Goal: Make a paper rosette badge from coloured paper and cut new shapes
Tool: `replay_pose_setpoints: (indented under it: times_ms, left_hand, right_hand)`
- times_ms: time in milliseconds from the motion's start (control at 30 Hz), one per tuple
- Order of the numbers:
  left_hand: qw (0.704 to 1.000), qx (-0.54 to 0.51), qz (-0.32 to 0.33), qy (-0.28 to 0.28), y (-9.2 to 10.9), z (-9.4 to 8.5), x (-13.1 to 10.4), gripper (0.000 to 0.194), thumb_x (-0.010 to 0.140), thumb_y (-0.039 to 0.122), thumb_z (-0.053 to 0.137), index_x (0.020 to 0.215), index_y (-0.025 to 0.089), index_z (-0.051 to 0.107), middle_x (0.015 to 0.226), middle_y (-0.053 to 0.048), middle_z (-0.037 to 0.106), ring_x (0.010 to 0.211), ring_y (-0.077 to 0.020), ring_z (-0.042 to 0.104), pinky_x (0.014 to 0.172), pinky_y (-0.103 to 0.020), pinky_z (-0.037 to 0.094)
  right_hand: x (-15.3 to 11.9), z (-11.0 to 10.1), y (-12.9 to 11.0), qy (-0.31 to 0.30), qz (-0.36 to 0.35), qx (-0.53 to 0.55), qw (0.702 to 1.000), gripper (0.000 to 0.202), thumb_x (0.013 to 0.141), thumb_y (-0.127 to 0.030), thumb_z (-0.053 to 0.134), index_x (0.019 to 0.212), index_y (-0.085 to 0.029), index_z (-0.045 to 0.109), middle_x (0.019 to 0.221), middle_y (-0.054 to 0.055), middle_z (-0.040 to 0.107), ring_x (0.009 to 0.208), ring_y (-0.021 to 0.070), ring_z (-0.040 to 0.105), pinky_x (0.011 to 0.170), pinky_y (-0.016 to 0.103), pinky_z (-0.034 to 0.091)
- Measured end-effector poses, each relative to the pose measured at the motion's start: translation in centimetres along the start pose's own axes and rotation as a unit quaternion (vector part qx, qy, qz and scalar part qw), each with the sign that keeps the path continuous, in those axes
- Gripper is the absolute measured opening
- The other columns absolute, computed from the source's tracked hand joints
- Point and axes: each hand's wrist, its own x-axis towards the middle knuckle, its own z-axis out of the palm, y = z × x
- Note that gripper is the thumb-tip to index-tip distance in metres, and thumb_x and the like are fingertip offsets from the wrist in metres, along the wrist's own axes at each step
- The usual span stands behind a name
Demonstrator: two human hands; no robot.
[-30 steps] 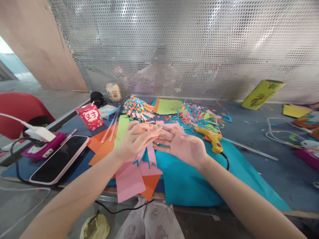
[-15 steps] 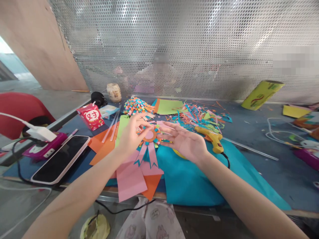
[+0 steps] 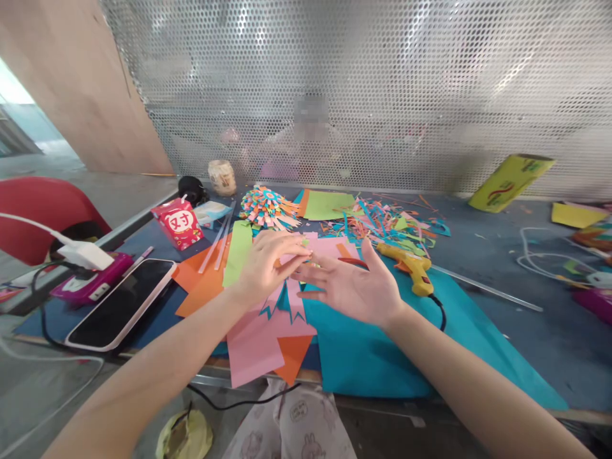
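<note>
In the head view, the table [image 3: 482, 248] is dark blue, with a shiny metal screen [image 3: 382, 76] full of tiny holes behind it. The floor [image 3: 138, 191] is gray, and a red chair [image 3: 43, 213] is at the left.

The paper rosette's 2 ribbon tails [image 3: 296, 299] are pink with blue-green edges, and their ends are cut into points. The hands hide most of its round top. The tails lie over pink paper [image 3: 253, 350].

The rosette is right under the 2 hands, and its tails poke out on the near side. The left hand [image 3: 268, 261] has bent fingers, with the thumb and fingertips close together. I cannot tell if it has hold of anything. The right hand [image 3: 356, 287] is wide open, palm up, with its fingertips next to the left ones. Nothing sits in its palm.

A yellow glue gun [image 3: 414, 268] lies just beside the right hand, near big blue-green paper [image 3: 377, 363]. A fluffy paper flower [image 3: 270, 207] sits beyond the left hand.
</note>
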Motion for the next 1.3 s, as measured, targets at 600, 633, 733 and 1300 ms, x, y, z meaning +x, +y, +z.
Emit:
replay_pose_setpoints:
  times_ms: [600, 633, 733, 1300]
  left_hand:
    - [0.977, 0.069, 0.198, 0.048, -0.4, -0.3, -0.2, 0.032, 0.079, 0.01, 0.063, 0.107, 0.023, 0.056, 0.085, 0.001, 0.071, 0.081, -0.0128, 0.065, 0.071, -0.029, 0.05]
    - [0.981, 0.063, 0.18, 0.043, -0.3, -0.3, -0.2, 0.027, 0.08, 0.011, 0.063, 0.104, 0.022, 0.057, 0.084, 0.001, 0.071, 0.081, -0.0127, 0.065, 0.071, -0.029, 0.05]
    - [0.997, 0.018, 0.064, 0.035, -0.1, -0.3, -0.2, 0.012, 0.08, 0.014, 0.062, 0.09, 0.021, 0.062, 0.08, -0.001, 0.069, 0.083, -0.0141, 0.064, 0.074, -0.029, 0.05]
    - [0.997, -0.027, 0.019, -0.067, -0.2, 0.7, -1.0, 0.039, 0.084, 0.019, 0.058, 0.122, 0.023, 0.052, 0.097, -0.005, 0.071, 0.093, -0.0163, 0.064, 0.085, -0.035, 0.048]
  right_hand:
    - [-0.4, 0.4, -0.4, -0.01, 0.014, -0.039, 0.999, 0.087, 0.071, -0.084, 0.013, 0.108, -0.02, 0.059, 0.132, 0.013, 0.052, 0.128, 0.0298, 0.04, 0.098, 0.049, 0.037]
    - [-0.4, 0.4, -0.4, -0.012, 0.015, -0.037, 0.999, 0.087, 0.071, -0.084, 0.014, 0.109, -0.02, 0.059, 0.133, 0.013, 0.051, 0.128, 0.0304, 0.04, 0.097, 0.049, 0.038]
    - [-0.3, 0.2, -0.4, -0.013, 0.014, -0.033, 0.999, 0.082, 0.075, -0.08, 0.02, 0.112, -0.018, 0.059, 0.136, 0.014, 0.049, 0.125, 0.0319, 0.044, 0.093, 0.05, 0.042]
    - [1.0, -0.8, 1.2, 0.134, -0.052, -0.116, 0.983, 0.025, 0.071, -0.035, 0.074, 0.086, -0.015, 0.072, 0.083, 0.008, 0.074, 0.078, 0.0186, 0.07, 0.079, 0.035, 0.055]
